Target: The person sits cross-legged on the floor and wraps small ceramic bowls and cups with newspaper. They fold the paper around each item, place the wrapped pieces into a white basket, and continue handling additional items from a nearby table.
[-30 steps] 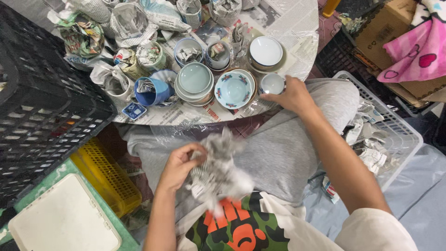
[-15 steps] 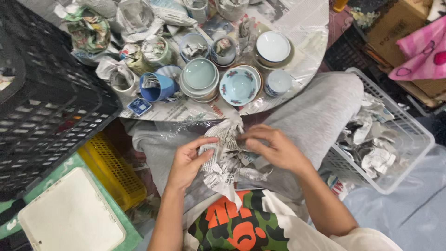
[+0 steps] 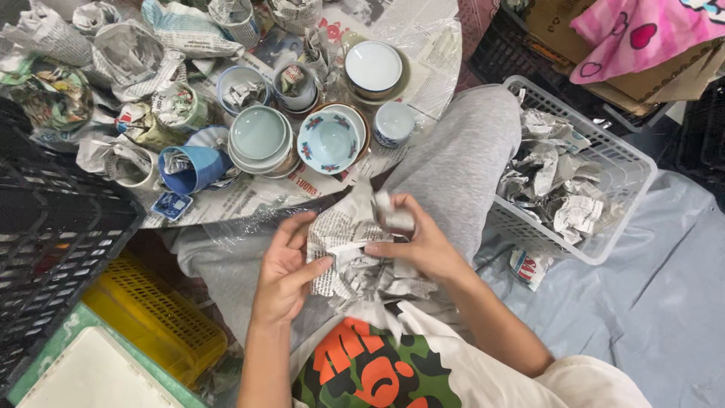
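Head-camera view: a crumpled sheet of newspaper (image 3: 349, 253) is held over the lap, between both hands, with a small white cup (image 3: 391, 215) partly wrapped in its upper edge. The left hand (image 3: 285, 272) is curled around the left side of the paper, thumb laid across the front and fingers bent behind it. The right hand (image 3: 423, 245) is closed on the cup and the paper around it, the cup being pinched between thumb and fingertips just above the knuckles. Beyond both hands, a round table (image 3: 423, 45) covered with newsprint is seen, and on it, nearest the fingers, a blue-and-white bowl with red flowers (image 3: 330, 140), a pale green stack of bowls (image 3: 259, 136) to its left and a small white cup with blue pattern (image 3: 394, 122) to its right. To the right of the right hand a white plastic basket (image 3: 612, 162) is filled with crumpled paper. To the left of the left hand a yellow crate (image 3: 155, 317) and a black crate (image 3: 53, 257) are found.
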